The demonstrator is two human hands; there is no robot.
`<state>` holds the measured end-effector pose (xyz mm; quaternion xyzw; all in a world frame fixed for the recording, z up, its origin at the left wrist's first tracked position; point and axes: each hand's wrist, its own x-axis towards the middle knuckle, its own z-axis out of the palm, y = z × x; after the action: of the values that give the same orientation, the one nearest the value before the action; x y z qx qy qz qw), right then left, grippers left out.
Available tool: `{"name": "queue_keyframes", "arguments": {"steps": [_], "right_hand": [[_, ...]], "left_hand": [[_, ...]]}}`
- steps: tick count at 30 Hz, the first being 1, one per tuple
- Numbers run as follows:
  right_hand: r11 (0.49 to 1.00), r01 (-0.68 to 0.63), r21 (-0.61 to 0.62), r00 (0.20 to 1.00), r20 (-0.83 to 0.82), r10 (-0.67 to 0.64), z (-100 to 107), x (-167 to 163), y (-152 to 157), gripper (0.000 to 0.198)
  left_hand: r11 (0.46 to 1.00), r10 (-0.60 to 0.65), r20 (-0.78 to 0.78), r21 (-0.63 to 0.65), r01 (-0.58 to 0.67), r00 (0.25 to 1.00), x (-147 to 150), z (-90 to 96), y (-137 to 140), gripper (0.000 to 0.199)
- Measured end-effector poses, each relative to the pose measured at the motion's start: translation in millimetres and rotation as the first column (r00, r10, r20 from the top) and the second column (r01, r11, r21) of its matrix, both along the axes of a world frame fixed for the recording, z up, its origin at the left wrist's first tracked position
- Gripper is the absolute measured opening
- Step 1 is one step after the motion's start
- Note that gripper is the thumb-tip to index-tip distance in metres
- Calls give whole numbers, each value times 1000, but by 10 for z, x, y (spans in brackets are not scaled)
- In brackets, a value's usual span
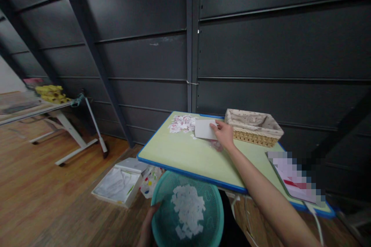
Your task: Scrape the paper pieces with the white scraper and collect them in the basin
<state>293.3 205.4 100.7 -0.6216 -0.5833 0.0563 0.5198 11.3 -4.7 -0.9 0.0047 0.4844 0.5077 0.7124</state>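
My right hand (223,133) pinches a flat white card (204,129) by its right side, over the far part of a pale green table (174,148) with a blue edge. Just left of the card lies a heap of small white and pink paper pieces (181,123). Something pinkish and clear (216,145) shows partly beneath the hand. Below the table's front edge, my left hand (150,218) grips the left rim of a teal mesh basket (218,216). Inside that basket is a pile of white paper pieces (188,208). The left fingers are partly hidden by the basket.
A woven basket with cloth lining (255,137) stands at the table's back right. Nearer the right end lies a blurred-out tablet-like device (295,179) with a white cable (315,220). An open white box (118,185) sits on the floor. Another table (52,108) is at left.
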Motion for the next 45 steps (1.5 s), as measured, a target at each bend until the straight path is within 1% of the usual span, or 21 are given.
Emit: {"name": "queue_keyframes", "arguments": {"steps": [4,7,10,14,17,20,22,25,28,29,30,31,32,33,35,36,37,38,39,42,45], "right_hand": [[999,-41,11,999,-15,41,-8,-17,-4,43],[997,-79,28,995,-56,80,-19,-27,-3,44],[994,-109,0,991,-73,109,-24,-39,-6,45],[989,-149,-20,981,-133,145,8,-67,-38,45],[964,-261,-59,947,-207,244,49,-91,-85,44],[901,-415,-125,883,-295,365,76,-120,-137,43],[843,-514,-157,823,-367,433,82,-149,-174,41],[713,-676,-183,695,-480,536,78,-222,-246,37],[581,-793,-185,560,-599,572,62,-323,-314,39],[552,-814,-178,525,-633,570,55,-352,-323,41],[546,-822,-161,502,-658,561,46,-372,-319,43],[571,-810,-135,499,-670,549,38,-378,-303,46],[632,-769,-100,522,-669,529,32,-368,-274,48],[721,-690,-60,573,-654,494,28,-339,-233,51],[903,-430,20,730,-581,360,26,-231,-136,55],[961,-272,43,818,-516,254,27,-159,-87,57],[988,-141,57,887,-436,152,28,-85,-45,58],[998,-30,63,930,-363,51,28,-14,-12,58],[998,34,60,958,-286,-15,27,47,12,57],[995,95,38,991,-102,-90,13,137,30,50],[994,105,10,994,-18,-105,-12,113,17,46]], "left_hand": [[1000,3,25,-29,-2,1000,25,37,-14,76],[999,8,-14,-33,-9,1000,56,93,5,74],[999,9,-58,-31,-11,998,72,141,34,71],[997,73,-87,9,-73,993,67,156,41,70],[994,101,-62,43,-98,993,63,164,22,65],[993,101,-93,74,-94,991,68,226,4,57],[994,97,-120,69,-90,988,71,292,0,48],[995,94,-151,44,-88,984,75,384,-4,35],[994,102,-168,47,-95,981,89,437,-19,30],[994,106,-181,51,-98,978,96,446,-24,30],[993,109,-201,56,-100,973,102,449,-29,31],[993,108,-224,61,-96,969,107,448,-32,31],[994,105,-247,68,-91,963,110,443,-32,31],[994,103,-263,72,-87,959,109,435,-31,30],[994,96,-256,77,-79,962,101,412,-24,27],[993,97,-247,85,-78,964,95,401,-19,26],[993,98,-238,88,-79,966,89,392,-13,27],[993,102,-231,90,-83,968,85,388,-8,29],[992,106,-229,85,-89,968,83,388,-3,33],[992,121,-224,60,-110,967,93,418,3,44],[992,121,-211,71,-108,970,118,469,-13,50]]}}
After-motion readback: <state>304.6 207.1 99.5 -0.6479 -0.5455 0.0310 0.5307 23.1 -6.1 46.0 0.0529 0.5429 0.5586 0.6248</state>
